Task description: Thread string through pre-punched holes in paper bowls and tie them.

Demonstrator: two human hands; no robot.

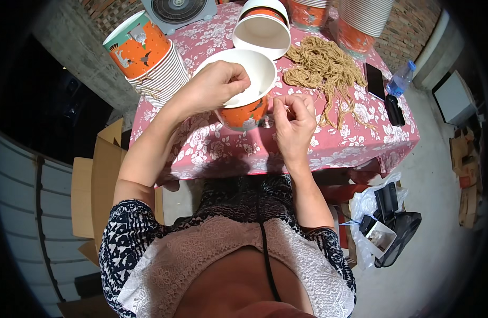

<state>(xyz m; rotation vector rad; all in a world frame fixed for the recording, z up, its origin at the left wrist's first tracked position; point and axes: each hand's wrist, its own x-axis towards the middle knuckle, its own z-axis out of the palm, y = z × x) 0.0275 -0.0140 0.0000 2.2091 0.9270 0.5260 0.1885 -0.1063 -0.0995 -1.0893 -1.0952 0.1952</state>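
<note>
The left hand (215, 85) rests over the near rim of an orange-and-white paper bucket (243, 90), its grip closed on the rim with the fingertips curled into the white inside, so the bucket sits tipped toward the person near the middle of the desk (212, 148), which wears a pink floral cloth. The right hand (293, 119), just at 3 o'clock of the bucket, has its grip pinched shut; it seems to hold a thin tan strand, though what lies between the fingers is too small to tell for sure. From the bucket, a loose heap of tan cord handles (323, 71) lies at 2 o'clock, a second bucket on its side (262, 29) at 12 o'clock, and a long nested stack of buckets (148, 58) at 10 o'clock. A dark phone (375, 80) and a clear water bottle (401, 78) sit toward the right edge of the desk. Judging by the pose, the work in hand is fitting a cord to the bucket's side: it would go best with the left hand keeping the rim steady and turned so that the side faces the right hand, and the right hand holding the strand close to its end, so it stays stiff and does not fray or slip.
</note>
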